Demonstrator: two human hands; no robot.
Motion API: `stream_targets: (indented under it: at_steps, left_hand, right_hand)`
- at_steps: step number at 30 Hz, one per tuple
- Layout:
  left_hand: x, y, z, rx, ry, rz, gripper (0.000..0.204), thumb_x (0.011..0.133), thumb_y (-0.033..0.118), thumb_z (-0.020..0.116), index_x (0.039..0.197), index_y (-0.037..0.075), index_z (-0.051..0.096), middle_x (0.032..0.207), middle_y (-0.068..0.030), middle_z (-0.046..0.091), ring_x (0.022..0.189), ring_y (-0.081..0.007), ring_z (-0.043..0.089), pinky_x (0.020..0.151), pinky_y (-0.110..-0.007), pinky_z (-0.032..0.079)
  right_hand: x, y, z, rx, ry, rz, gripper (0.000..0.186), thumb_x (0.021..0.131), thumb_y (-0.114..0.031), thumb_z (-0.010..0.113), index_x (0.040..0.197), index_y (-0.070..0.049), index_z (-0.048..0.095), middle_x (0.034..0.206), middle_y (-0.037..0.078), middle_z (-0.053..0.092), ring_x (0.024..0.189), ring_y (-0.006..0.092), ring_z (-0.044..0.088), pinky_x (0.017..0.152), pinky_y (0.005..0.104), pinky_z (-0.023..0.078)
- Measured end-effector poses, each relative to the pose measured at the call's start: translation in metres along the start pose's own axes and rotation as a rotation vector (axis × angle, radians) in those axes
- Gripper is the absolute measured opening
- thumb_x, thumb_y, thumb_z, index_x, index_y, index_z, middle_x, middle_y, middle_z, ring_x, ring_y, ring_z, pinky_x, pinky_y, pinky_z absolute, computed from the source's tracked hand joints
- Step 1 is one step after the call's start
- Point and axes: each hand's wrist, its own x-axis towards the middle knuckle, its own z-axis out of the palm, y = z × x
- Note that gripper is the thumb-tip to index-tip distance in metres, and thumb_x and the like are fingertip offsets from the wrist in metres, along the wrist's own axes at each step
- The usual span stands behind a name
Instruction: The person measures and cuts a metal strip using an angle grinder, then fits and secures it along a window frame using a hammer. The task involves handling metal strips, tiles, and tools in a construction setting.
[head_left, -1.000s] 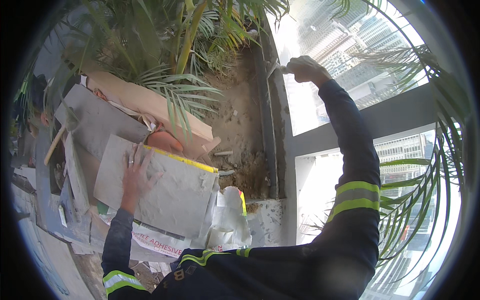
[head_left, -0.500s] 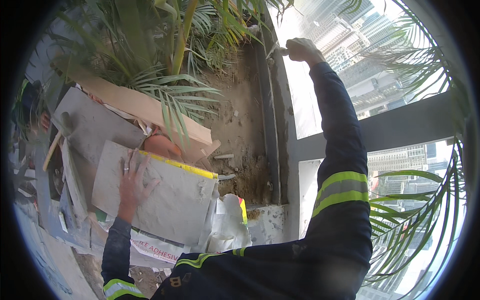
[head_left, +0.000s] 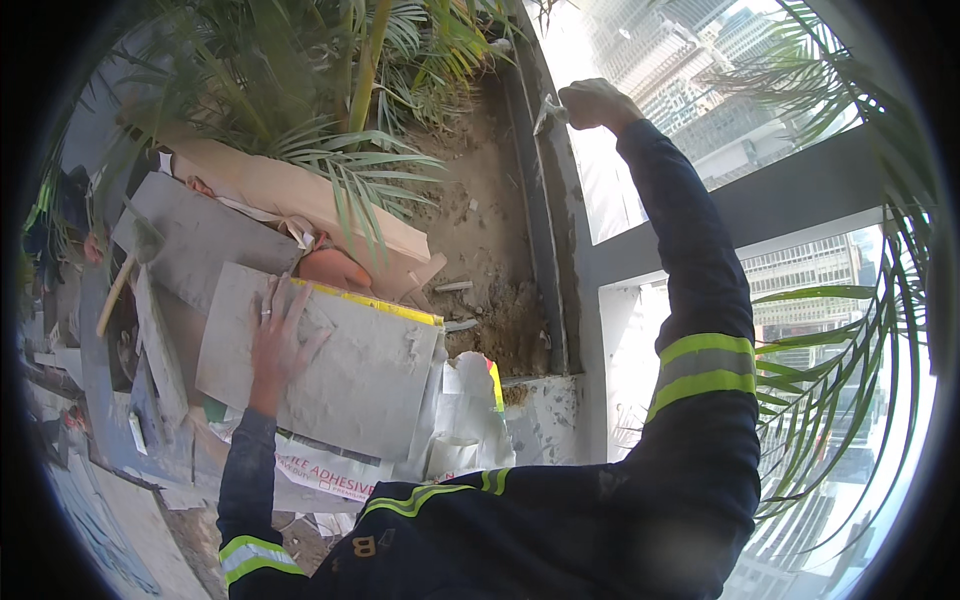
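Observation:
My left hand [head_left: 278, 345] lies flat with fingers spread on a dusty grey board [head_left: 365, 375], which has a yellow strip along its far edge. My right arm reaches far out to the window side. There my right hand [head_left: 598, 105] is closed round a small flat-bladed tool [head_left: 548, 114]; its handle is hidden in the fist. The pale blade points left, over the dark window ledge [head_left: 560, 215], and I cannot tell whether it touches anything. Beyond the board lie a rounded orange object [head_left: 335, 268], a second grey board [head_left: 215, 240] and brown cardboard [head_left: 300, 195].
Palm plants [head_left: 365, 70] hang over the far side, above a soil strip [head_left: 475, 190]. A window frame [head_left: 690, 215] bounds the right, with more fronds [head_left: 850, 400]. A printed white bag [head_left: 330, 475] is under the near board. A wooden handle [head_left: 117, 295] and debris lie left.
My right fist has turned slightly, and the tool's blade now shows broader. The whole view has shifted a little. My left hand stays on the board.

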Motion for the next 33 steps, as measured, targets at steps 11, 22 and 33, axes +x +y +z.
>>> stream_targets:
  at_steps: [11,22,33]
  left_hand:
    - [-0.004,-0.005,0.004,-0.008,0.021,0.001,0.087,0.085,0.051,0.076,0.159,0.019,0.045,0.165,-0.0205,0.036,0.156,-0.0415,0.026,0.126,-0.063,0.016]
    - [-0.003,-0.006,0.008,-0.03,0.045,0.018,0.084,0.086,0.05,0.075,0.159,0.02,0.046,0.165,-0.0198,0.037,0.156,-0.0404,0.028,0.126,-0.062,0.018]
    - [-0.004,-0.006,0.008,-0.005,0.032,0.0,0.084,0.086,0.052,0.075,0.159,0.019,0.046,0.165,-0.0202,0.038,0.156,-0.0398,0.027,0.126,-0.062,0.018]
  right_hand:
    - [-0.022,0.024,-0.03,0.133,-0.032,0.261,0.049,0.087,-0.052,0.072,0.087,-0.003,0.076,0.082,0.018,0.073,0.08,0.0367,0.071,0.073,0.0482,0.054]
    - [-0.044,-0.001,0.026,0.08,0.027,0.212,0.038,0.1,-0.034,0.061,0.093,0.001,0.074,0.084,0.023,0.073,0.079,0.0401,0.072,0.072,0.05,0.054]
    - [-0.073,0.006,-0.023,0.116,0.006,0.345,0.047,0.093,-0.053,0.065,0.092,-0.007,0.075,0.089,0.013,0.075,0.088,0.032,0.072,0.077,0.0462,0.055]
